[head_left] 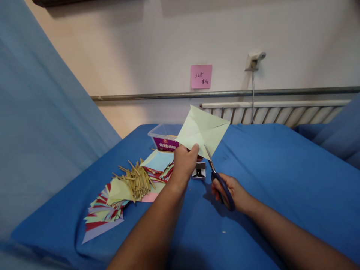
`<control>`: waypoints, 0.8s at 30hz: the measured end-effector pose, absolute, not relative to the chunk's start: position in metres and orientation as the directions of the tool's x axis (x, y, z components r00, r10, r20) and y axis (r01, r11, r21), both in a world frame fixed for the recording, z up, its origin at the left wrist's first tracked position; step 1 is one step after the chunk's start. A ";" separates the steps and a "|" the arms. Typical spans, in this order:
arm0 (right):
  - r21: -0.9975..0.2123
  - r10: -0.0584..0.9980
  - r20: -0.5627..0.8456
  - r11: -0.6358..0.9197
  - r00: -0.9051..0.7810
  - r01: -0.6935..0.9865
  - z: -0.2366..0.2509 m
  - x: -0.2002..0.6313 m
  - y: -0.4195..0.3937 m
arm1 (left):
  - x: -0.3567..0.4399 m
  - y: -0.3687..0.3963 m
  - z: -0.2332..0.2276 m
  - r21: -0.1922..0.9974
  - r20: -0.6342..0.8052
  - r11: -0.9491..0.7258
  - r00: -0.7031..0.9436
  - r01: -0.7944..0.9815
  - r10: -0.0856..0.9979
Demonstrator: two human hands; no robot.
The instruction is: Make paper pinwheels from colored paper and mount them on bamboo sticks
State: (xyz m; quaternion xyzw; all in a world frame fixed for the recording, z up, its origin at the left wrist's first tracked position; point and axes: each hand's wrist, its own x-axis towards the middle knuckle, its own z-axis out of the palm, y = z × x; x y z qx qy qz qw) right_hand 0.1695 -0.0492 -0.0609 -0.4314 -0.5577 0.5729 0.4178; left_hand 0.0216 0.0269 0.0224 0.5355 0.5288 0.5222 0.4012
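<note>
Pinching a pale green paper between thumb and fingers, the left hand holds it raised above the counter, gripping near its lower left edge. The right hand is closed around the dark blue handles of the scissors, which point up and away from its fingers; one blade lies over the face of the paper at its lower right edge. From the right fingers, the counter stretches broadly to the right and back to its far edge; its left edge lies well beyond the left fingers.

Things crowd the left side. Beyond the left fingers stands a clear tub with a purple label, partly behind the paper. Just left of them lies a pile of coloured paper, then a heap of tan sticks, then fanned paper pieces. A small box sits between the two hands, its contents unclear.

Blue cloth covers the counter. Past the far edge, ahead of the fingers, are a white radiator, a metal pipe and a pink note on the wall.
</note>
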 end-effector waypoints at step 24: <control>-0.999 0.963 -0.052 -0.053 -0.264 0.005 -0.049 0.170 -0.052 | 0.023 0.024 0.025 0.978 0.149 -0.129 -0.120 0.163 0.982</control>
